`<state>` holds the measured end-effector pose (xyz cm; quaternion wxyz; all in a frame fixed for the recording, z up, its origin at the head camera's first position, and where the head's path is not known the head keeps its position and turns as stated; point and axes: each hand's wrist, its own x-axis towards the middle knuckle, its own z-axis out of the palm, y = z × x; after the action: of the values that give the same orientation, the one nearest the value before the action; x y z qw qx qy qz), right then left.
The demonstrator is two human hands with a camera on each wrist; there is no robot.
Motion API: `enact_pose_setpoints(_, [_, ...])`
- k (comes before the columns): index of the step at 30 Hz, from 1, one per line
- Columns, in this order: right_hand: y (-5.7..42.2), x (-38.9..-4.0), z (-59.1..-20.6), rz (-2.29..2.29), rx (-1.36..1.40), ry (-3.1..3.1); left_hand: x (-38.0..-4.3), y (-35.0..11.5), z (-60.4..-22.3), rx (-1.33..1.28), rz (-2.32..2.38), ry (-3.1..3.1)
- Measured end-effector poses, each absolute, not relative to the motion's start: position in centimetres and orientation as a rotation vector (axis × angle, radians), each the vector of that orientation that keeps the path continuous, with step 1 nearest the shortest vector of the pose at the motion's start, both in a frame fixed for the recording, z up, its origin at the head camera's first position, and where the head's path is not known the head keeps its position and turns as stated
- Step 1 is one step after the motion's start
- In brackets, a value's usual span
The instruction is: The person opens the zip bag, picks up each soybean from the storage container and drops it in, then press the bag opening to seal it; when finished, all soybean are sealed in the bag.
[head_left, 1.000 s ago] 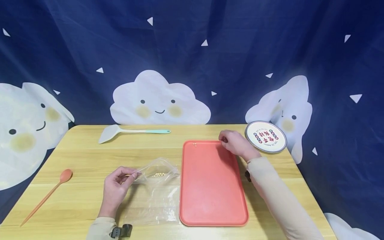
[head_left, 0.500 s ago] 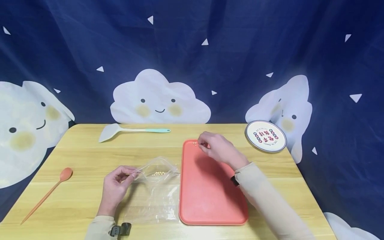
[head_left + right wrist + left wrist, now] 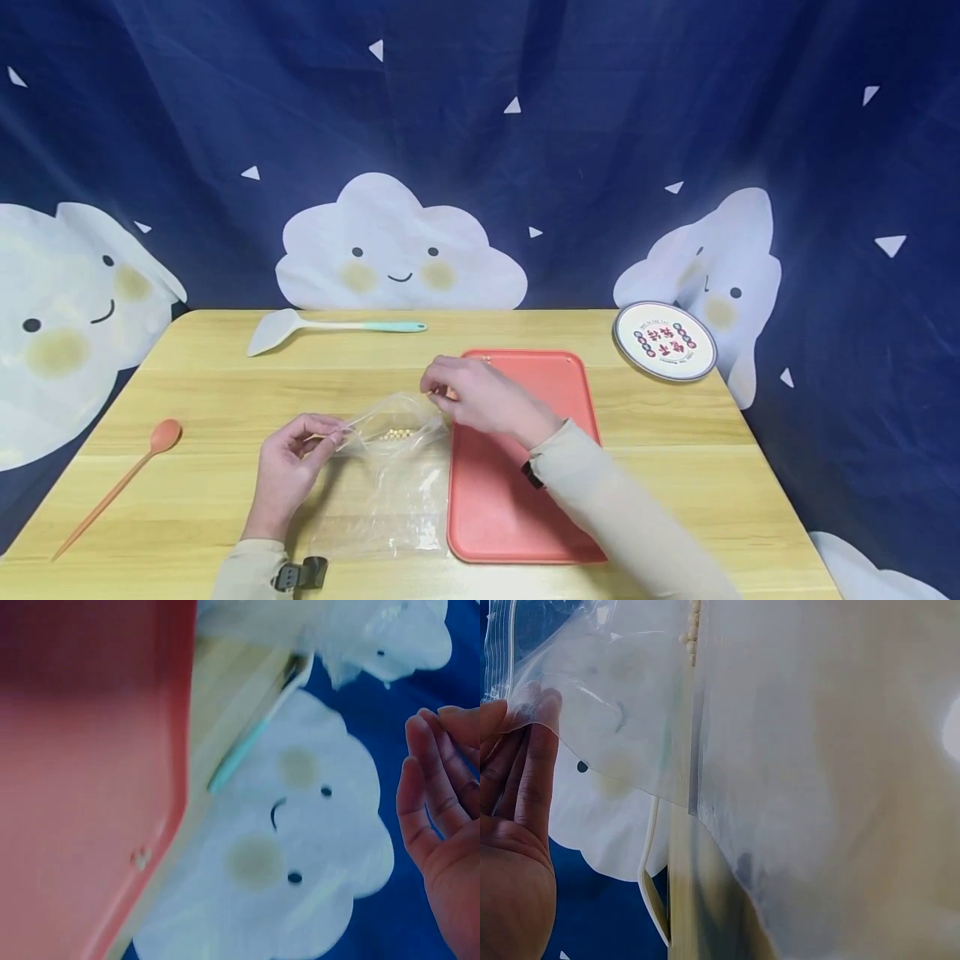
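Note:
My left hand pinches the rim of a clear plastic zip bag between thumb and fingers, its mouth spread. Inside lie several small round pale-yellow beans. In the left wrist view, the bag film crosses the left fingertips. My right hand hovers by the bag's right edge, over the red tray's left side. Thumb and index tip come together in the right wrist view, with nothing visible between them. A few beans sit in the tray's far left corner, and a small pale spot shows at its far right.
A white spatula with a mint handle lies along the table's far edge. An orange spoon is at the left. A printed round plate stands at the far right corner. Behind hangs a dark blue curtain with clouds.
My right hand has moved left from the tray's far right corner, across the tray, to the bag. The left hand keeps its grip on the bag in the same place.

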<state>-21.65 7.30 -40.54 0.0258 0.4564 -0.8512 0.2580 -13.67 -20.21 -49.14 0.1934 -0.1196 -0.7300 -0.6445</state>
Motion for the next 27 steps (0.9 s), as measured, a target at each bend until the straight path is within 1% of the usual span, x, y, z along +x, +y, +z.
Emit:
enact_pose_setpoints(9, [2.8,-20.9,-41.8,0.691,1.486,-2.752,-13.7,-20.2,-49.4,-0.36,-1.889,-2.002])
enact_pose_setpoints(14, [1.3,-20.9,-42.6,0.62,1.533,-2.771,-13.8,-20.1,-49.6,-0.389,-1.891,-1.992])
enact_pose_setpoints(19, [0.8,-20.8,-43.0,0.601,1.576,-2.758,-13.8,-20.2,-49.7,-0.412,-1.894,-1.984])
enact_pose_setpoints(27, [2.0,-20.7,-42.5,0.687,1.488,-2.828,-13.8,-20.2,-49.4,-0.365,-1.892,-2.024])
